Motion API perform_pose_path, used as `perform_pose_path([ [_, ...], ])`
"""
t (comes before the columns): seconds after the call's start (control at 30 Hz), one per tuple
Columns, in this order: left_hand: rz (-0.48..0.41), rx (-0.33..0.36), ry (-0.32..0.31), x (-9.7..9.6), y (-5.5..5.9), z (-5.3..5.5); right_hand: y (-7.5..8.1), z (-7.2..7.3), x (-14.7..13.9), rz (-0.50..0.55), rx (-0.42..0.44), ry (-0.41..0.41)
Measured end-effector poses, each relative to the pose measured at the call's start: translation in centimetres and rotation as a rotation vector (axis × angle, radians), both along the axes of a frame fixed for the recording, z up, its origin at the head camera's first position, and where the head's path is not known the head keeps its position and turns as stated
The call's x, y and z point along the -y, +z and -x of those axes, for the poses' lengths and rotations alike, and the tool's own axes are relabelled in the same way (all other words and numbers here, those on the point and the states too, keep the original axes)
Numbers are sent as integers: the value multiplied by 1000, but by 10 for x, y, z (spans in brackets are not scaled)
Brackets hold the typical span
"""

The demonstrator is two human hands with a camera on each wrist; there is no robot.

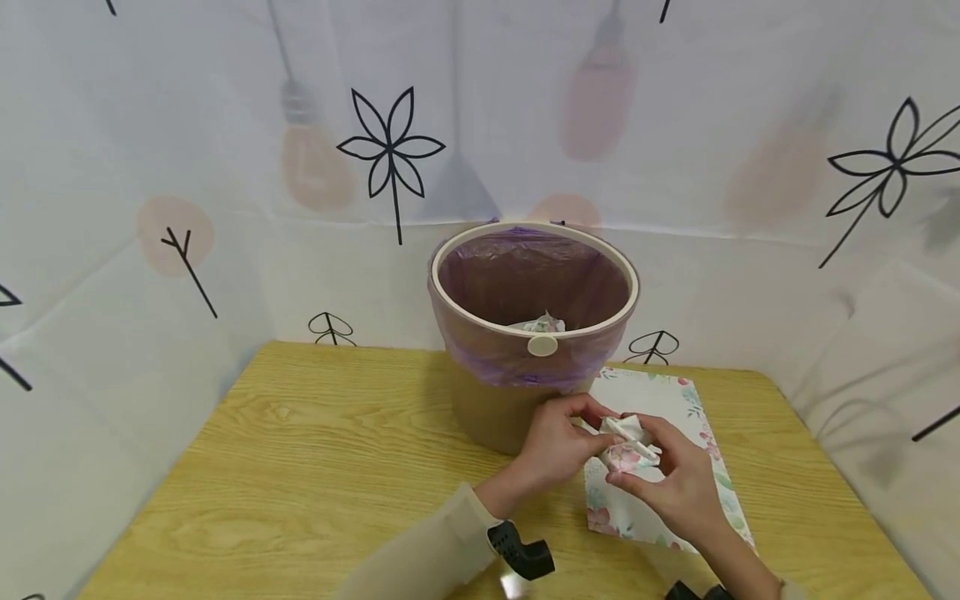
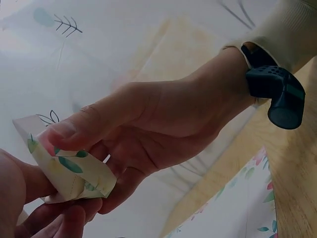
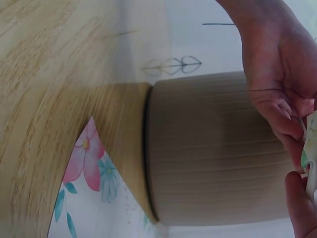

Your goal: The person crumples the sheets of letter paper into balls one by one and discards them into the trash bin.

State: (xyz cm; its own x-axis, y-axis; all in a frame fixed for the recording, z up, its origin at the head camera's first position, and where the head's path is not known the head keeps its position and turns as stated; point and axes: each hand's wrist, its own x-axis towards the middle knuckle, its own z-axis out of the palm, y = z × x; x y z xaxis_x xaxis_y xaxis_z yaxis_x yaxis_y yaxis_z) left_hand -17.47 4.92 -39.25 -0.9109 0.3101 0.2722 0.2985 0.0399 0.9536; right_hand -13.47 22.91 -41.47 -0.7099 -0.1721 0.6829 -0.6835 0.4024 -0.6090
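Both hands pinch a crumpled piece of floral paper (image 1: 630,446) between their fingertips, in front of the bin and above a flat sheet. My left hand (image 1: 558,442) grips its left side, thumb and fingers bent round it. On the opposite side, my right hand (image 1: 678,479) holds it between thumb and fingers. The left wrist view shows the folded paper (image 2: 74,168) with green leaves and a pink patch, under the right thumb. Only a slice of the paper (image 3: 311,144) appears at the edge of the right wrist view.
A tan bin (image 1: 487,408) with a purple liner (image 1: 480,354) stands at the table's back, a crumpled paper piece (image 1: 543,323) inside. A flat flower-bordered sheet (image 1: 630,508) lies right of it on the wooden table (image 1: 300,458). Patterned cloth (image 1: 225,108) hangs behind.
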Motion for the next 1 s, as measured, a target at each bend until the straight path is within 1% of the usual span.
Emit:
perform_pose_path([
  [0.07,-13,7,-2,0,0,-1,-2,2,0,63,-27,49],
  [0.13,-25,14,-6,0,1,-1,-4,4,0,136,-51,127],
  [0.2,-39,24,-24,1,1,-1,-4,5,0,207,-40,214],
  [0.23,-50,32,-40,1,1,-1,-4,5,0,238,-12,244],
  [0.27,-70,41,-67,2,2,-1,-2,4,-1,261,21,259],
  [0.33,-95,48,-132,5,4,0,2,2,-3,277,89,259],
  [0.4,-107,33,-216,9,5,1,7,-1,-5,285,153,249],
  [0.43,-119,32,-267,11,6,2,9,-2,-5,286,175,246],
  [0.47,-128,24,-316,13,6,3,11,-3,-6,289,185,250],
  [0.5,-122,7,-351,15,6,3,13,-3,-6,299,180,271],
  [0.57,-116,-15,-391,17,6,4,15,-3,-6,324,169,313],
  [0.63,-100,-38,-377,18,5,4,15,-3,-5,346,160,339],
  [0.67,-86,-57,-349,18,4,4,14,-2,-4,352,156,344],
  [0.73,-66,-97,-287,17,2,3,13,-2,-3,349,173,319],
  [0.8,-55,-134,-240,15,-1,3,13,-3,-2,338,208,274],
  [0.9,-59,-155,-197,12,-3,2,15,-5,0,291,250,153],
  [0.93,-58,-154,-183,12,-3,1,16,-5,1,285,261,117],
  [1.0,-65,-127,-159,10,-3,-1,16,-6,3,264,282,33],
])
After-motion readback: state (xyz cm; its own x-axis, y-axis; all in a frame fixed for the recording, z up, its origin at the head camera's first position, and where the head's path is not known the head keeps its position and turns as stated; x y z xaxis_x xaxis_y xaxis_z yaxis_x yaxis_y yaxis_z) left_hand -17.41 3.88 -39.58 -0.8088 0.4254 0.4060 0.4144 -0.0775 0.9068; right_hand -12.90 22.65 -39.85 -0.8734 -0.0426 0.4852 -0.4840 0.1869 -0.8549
